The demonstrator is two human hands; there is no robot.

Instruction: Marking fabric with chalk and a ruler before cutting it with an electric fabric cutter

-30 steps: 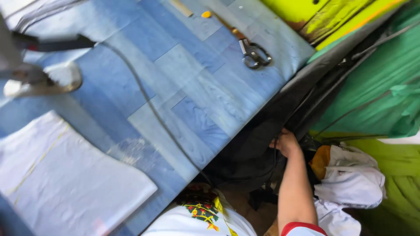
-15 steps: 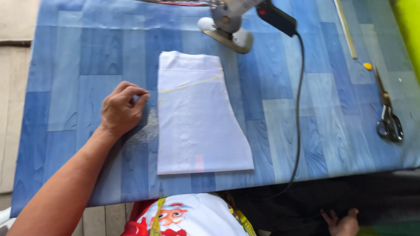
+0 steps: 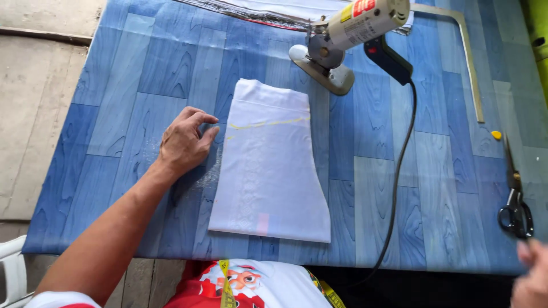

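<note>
My left hand (image 3: 185, 141) rests on the blue table top (image 3: 114, 114), fingers loosely curled, holding nothing, its fingertips close to the left edge of a folded white cloth (image 3: 269, 165). A yellow chalk line crosses the cloth near its far end. My right hand (image 3: 532, 278) shows blurred at the bottom right corner, just in front of the table edge and near a pair of black-handled scissors (image 3: 515, 205). Whether it holds anything I cannot tell.
An electric cloth cutter (image 3: 345, 40) with a flat metal base stands beyond the cloth; its black cord (image 3: 397, 182) runs down off the front edge. A long metal ruler (image 3: 471, 63) and a small yellow chalk piece (image 3: 496, 135) lie at the right. More white fabric (image 3: 285, 8) lies at the far edge.
My view swung from the floor under the table back up over the table top. My left hand stayed beside the cloth; my right hand rose from below toward the table's right front edge.
</note>
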